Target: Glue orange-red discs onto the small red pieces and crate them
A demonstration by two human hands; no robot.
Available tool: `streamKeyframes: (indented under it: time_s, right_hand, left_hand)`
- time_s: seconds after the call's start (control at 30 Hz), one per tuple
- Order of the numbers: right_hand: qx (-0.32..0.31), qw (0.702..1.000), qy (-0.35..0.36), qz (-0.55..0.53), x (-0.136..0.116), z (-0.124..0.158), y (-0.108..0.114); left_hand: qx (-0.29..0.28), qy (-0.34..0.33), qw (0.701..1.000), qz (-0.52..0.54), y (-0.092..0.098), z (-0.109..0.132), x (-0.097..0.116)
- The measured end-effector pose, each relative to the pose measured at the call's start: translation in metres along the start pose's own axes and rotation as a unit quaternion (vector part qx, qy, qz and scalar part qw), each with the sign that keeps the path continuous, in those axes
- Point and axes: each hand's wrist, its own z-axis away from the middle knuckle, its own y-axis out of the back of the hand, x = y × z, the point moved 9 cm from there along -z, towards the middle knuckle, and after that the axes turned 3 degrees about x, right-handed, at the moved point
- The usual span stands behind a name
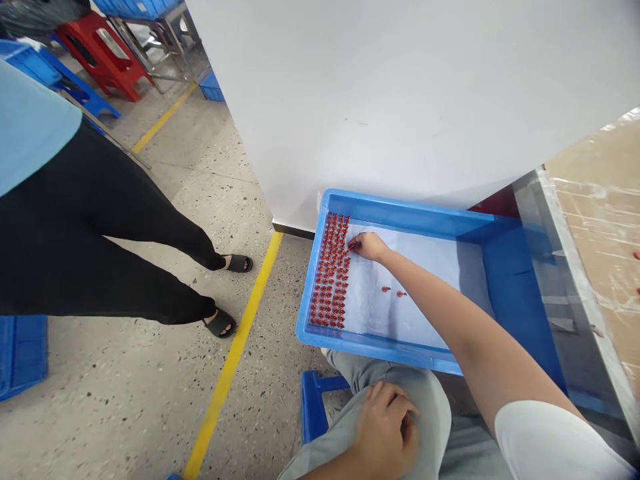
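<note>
My right hand (pixel 367 247) is inside the blue plastic tray (pixel 400 210); its fingertips (pixel 358 245) pinch a small red piece (pixel 352 246) at the edge of the packed red rows (pixel 330 270) (too small to tell what they are); two loose red pieces (pixel 393 292) sit on the white liner sheet (pixel 425 280); my forearm crosses the tray's near wall; my left hand (pixel 387 427) rests on my grey trouser leg (pixel 425 407), fingers curled, can't tell if it holds anything; a white partition (pixel 400 100) rises behind the tray; a steel-edged bench (pixel 565 253) sits right; a blue stool (pixel 313 407) shows below; a co-worker's black-clad legs (pixel 100 220) stand past the yellow floor line (pixel 235 353).
</note>
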Motion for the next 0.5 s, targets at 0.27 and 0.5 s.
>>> streamKeyframes:
  time_s: [0.27,0.5]
  right_hand:
    - [0.004,1.0,-0.004,0.013,-0.004,0.02,0.022]
    - [-0.048,0.999,0.012,0.022,0.02,0.118,0.037]
  left_hand:
    - [0.001,0.004,1.0,0.007,0.0,0.002,-0.004]
    - [-0.003,0.005,1.0,0.014,0.002,0.001,-0.003]
